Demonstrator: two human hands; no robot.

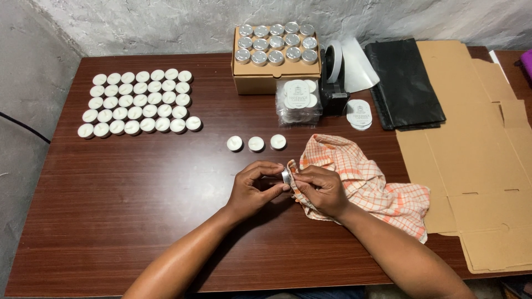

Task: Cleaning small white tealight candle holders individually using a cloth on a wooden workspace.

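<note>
- Left hand [255, 188] pinching small silver tealight cup [286, 176] above brown surface [138, 210].
- Right hand [321, 191] gripping checked orange cloth [371, 182] against cup.
- Three white tealights [256, 143] just beyond.

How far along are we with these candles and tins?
Done, it seems: three candles lined up near the hands. In hand: the left hand holds a small tin while the right hand rubs it with the checked cloth. Left: tins on the box.

Even, soft light; sharp focus
</note>
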